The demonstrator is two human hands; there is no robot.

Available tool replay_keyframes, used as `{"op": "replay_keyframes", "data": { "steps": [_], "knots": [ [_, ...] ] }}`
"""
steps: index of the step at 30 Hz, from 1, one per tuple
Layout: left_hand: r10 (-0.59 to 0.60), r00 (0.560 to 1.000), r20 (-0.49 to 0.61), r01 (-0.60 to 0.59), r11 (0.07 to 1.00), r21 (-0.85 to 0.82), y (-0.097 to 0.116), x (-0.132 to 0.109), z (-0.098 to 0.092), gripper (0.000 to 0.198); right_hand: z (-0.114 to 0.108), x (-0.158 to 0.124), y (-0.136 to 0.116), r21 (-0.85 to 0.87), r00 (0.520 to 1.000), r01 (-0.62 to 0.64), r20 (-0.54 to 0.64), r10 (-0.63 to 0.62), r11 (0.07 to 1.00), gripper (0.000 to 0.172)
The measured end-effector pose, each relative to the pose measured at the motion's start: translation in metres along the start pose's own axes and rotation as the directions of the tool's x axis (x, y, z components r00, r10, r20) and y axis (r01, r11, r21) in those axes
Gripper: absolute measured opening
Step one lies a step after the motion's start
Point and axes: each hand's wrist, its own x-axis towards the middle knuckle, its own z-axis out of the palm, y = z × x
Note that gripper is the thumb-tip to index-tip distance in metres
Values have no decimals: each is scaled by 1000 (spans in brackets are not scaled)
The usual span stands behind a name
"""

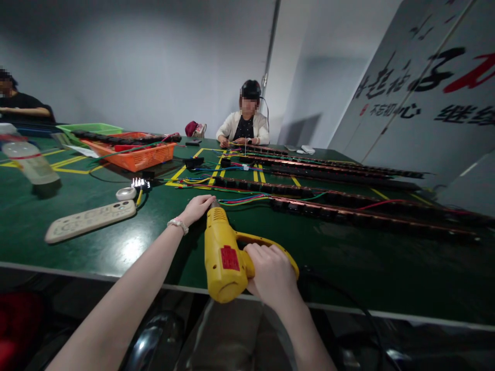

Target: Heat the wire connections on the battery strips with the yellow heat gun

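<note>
Near edge of the table (348, 281): right hand (273, 270) wrapped firmly around the handle of a yellow heat gun (222, 252), fingers curled closed. Gun lies between the two arms, rear end by the near edge, nozzle (215, 204) aimed toward the far edge.

Left hand (196, 210) reaches in from the left, fingers drawn together beside the nozzle tip, at the left end of the coloured wires (249, 200). Whether they actually pinch the wires: cannot tell, nozzle in the way. The wires lead right into a dark strip (328, 212) stretching toward the table's right edge.

Judgement on method: the step in hand looks like heating the wire ends. Best to steady the bundle farther back from the hot air, since those fingertips sit very close to the nozzle. Keep the gun moving in short passes, turn the wires for even heat, and angle the blast away from the neighbouring strips. Worth watching the gun's black cord (340, 293), near the near edge, for snags.
</note>
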Motion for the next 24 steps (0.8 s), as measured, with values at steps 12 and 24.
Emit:
{"op": "replay_keyframes", "data": {
  "steps": [12,24],
  "knots": [
    [-9,999,31,7,998,61,5,-6,-3,45,-11,-10,29,24,999,-38,-35,39,999,23],
    [-47,998,52,42,996,77,16,-9,-5,45,-21,-32,87,-254,984,-175,-72,162,951,22]
  ]
}}
